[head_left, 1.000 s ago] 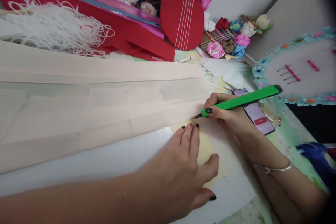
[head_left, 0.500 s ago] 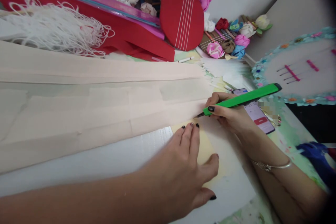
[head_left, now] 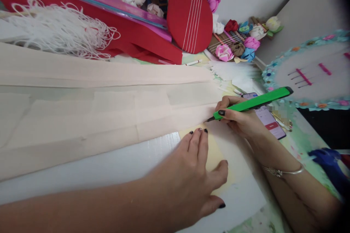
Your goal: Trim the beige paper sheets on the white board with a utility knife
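Note:
My right hand [head_left: 237,116] grips a slim green craft knife [head_left: 254,102] like a pen, its dark pointed tip low at the left. That tip meets the top edge of a pale yellow piece [head_left: 216,154], beside the cream sheet material [head_left: 153,113]. Flat on the yellow piece lies my left hand [head_left: 188,174], fingers stretched out and thumb apart, holding nothing. Its fingertips are just below the knife tip. Under both is a white board [head_left: 109,174]. Part of the yellow piece is hidden by my left hand.
Behind the cream material lie a bundle of white cord [head_left: 65,31] and red material [head_left: 142,47]. A red stringed shape [head_left: 190,18] and paper flowers [head_left: 224,51] stand at the back. A phone [head_left: 269,123] lies by my right wrist; a flower-edged oval [head_left: 306,71] is farther right.
The knife tip has shifted very slightly to the right with my right hand. My left hand stays in place on the yellow piece.

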`<state>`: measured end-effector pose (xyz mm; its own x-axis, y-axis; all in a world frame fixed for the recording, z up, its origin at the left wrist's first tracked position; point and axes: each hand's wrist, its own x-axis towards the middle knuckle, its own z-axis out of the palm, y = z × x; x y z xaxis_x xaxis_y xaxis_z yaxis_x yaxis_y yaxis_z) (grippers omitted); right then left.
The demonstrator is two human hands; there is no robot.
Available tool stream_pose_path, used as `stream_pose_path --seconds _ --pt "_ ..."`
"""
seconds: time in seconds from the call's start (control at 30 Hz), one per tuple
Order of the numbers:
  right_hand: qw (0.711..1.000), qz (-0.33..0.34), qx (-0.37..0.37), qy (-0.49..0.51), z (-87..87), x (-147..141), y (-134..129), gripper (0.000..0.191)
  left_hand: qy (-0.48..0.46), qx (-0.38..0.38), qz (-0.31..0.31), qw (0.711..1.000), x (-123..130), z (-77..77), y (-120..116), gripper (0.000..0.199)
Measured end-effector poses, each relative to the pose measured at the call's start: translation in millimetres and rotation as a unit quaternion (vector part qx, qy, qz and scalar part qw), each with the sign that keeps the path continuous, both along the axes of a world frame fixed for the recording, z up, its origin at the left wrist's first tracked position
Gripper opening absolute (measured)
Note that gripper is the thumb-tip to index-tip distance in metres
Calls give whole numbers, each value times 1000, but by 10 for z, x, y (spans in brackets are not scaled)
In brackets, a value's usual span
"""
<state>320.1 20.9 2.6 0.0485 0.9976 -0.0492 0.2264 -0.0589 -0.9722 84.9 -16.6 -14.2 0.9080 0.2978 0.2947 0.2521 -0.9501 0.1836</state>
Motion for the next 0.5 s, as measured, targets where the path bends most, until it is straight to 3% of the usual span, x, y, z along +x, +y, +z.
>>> stream_pose_path --seconds 0.5 --pt "1000 5 5 28 -6 6 8 21 5 3 -5 1000 -2 3 11 62"
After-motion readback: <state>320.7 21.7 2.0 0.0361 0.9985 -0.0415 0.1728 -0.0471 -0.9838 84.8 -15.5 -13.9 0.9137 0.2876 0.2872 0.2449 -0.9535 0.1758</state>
